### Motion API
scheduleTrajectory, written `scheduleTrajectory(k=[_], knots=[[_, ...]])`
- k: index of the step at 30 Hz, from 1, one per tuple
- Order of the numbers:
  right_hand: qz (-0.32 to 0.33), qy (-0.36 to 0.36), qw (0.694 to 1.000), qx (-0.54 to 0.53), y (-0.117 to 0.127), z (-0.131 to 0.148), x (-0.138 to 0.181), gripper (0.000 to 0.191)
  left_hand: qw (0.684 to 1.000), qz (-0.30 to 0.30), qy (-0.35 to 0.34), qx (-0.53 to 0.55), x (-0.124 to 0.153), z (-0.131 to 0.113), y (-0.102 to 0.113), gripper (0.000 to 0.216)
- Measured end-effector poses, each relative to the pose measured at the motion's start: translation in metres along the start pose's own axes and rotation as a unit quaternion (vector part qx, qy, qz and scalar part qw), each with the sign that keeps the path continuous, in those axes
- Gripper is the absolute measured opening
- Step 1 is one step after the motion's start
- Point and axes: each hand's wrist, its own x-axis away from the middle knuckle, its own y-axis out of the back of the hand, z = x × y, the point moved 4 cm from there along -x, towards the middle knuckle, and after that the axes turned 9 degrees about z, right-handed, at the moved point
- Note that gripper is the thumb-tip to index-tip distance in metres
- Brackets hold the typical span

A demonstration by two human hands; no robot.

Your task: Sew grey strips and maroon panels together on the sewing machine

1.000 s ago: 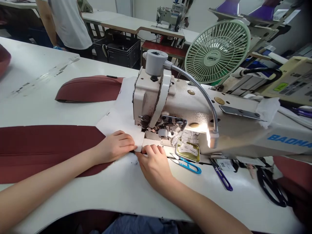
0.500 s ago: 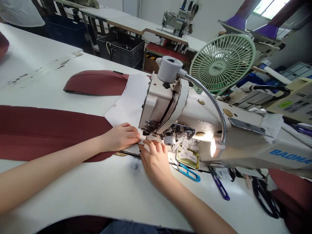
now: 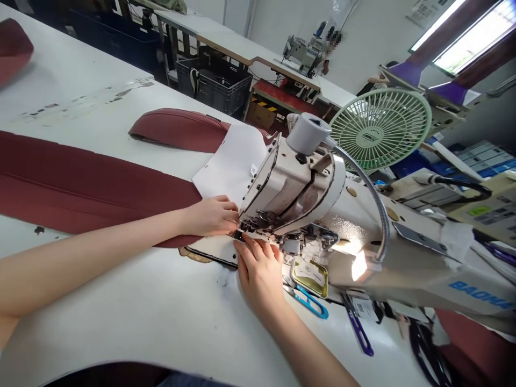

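Note:
A white-faced piece of material (image 3: 226, 166) lies under the head of a sewing machine (image 3: 282, 177), with maroon panels on either side of it. My left hand (image 3: 213, 216) is closed at the material's near edge, left of the needle area, its fingers pressed together. Under its forearm runs the long maroon panel (image 3: 92, 180). My right hand (image 3: 262, 269) lies palm down on the machine bed, fingers stretched forward, fingertips close to the presser foot. The needle and the fingertips' exact contact are hidden. Behind the white piece rests a shorter maroon panel (image 3: 181, 129).
Right of my right hand sit a small metal tin (image 3: 309, 277), blue thread snips (image 3: 308, 302) and purple snips (image 3: 358, 328). Black-handled scissors (image 3: 427, 355) lie farther right. A lit lamp (image 3: 360, 266) hangs by the machine arm. Behind stands a green fan (image 3: 379, 129).
The view has shifted and tilted, so the machine appears turned. My left hand stays near the material's edge; my right fingertips remain by the presser foot. More of the machine bed's near edge shows between the hands.

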Motion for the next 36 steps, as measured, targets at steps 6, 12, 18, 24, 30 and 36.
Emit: scheduleTrajectory(k=[6, 12, 18, 24, 30, 36], knots=[[0.015, -0.006, 1.0, 0.017, -0.001, 0.0, -0.002, 0.029, 1.0, -0.002, 0.03, -0.007, -0.004, 0.001, 0.001, 0.016], [0.01, -0.006, 1.0, -0.001, -0.001, 0.001, -0.002, 0.029, 0.999, 0.01, 0.039, 0.01, -0.003, 0.001, -0.003, 0.016], [0.001, 0.008, 1.0, 0.004, -0.001, 0.0, -0.004, 0.03, 1.0, 0.003, 0.027, 0.006, -0.003, 0.003, -0.003, 0.016], [-0.025, 0.036, 0.999, -0.002, 0.002, -0.001, -0.008, 0.03, 0.998, -0.014, 0.041, 0.046, -0.002, 0.0, 0.0, 0.013], [-0.032, 0.055, 0.997, -0.044, 0.002, -0.004, -0.009, 0.027, 0.958, 0.122, 0.18, 0.188, 0.008, 0.079, 0.026, 0.043], [-0.04, 0.052, 0.996, -0.067, 0.005, -0.004, -0.008, 0.027, 0.816, 0.23, 0.525, 0.079, 0.091, 0.207, 0.044, 0.077]])
